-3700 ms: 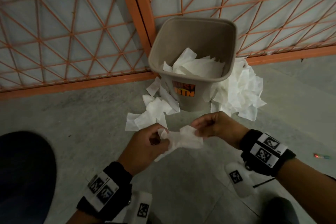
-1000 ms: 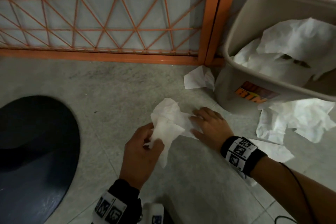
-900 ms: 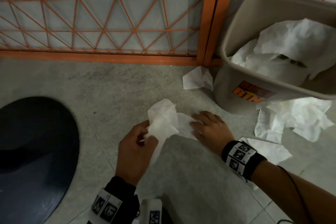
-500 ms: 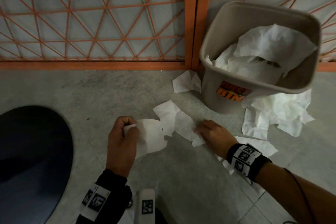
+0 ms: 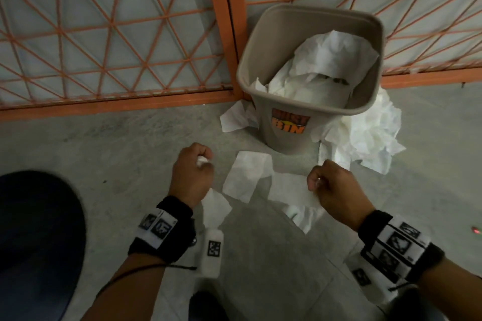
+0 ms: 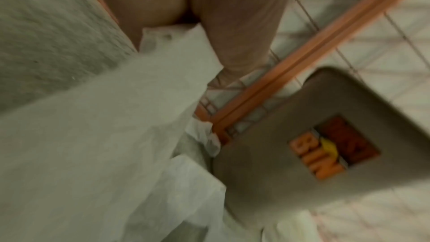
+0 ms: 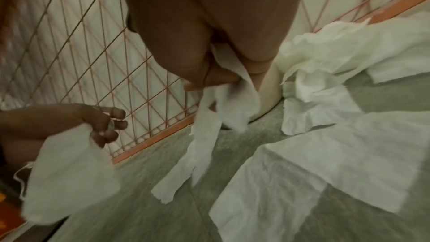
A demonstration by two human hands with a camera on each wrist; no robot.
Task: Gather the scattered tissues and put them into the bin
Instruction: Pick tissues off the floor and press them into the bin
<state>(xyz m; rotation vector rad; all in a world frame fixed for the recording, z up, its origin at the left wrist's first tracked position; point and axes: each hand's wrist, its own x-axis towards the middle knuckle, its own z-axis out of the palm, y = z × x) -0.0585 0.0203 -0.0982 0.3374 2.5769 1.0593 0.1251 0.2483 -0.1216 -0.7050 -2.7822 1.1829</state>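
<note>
A beige bin with an orange label stands against the fence and holds crumpled white tissues. My left hand is fisted round a tissue whose tail hangs below the wrist. To the right, my right hand pinches another tissue, which trails down as a strip toward the floor. Both hands hover in front of the bin. Loose tissues lie left of the bin, in a pile on its right, and flat under my right hand.
An orange mesh fence with grey panels closes off the back. A dark round object covers the floor at the left. The floor is grey concrete. A small red light glows at the far right.
The left hand has bunched its tissue into the fist and lifted. The right hand, earlier flat on a tissue on the floor, now pinches it and has risen. The view has swung toward the bin.
</note>
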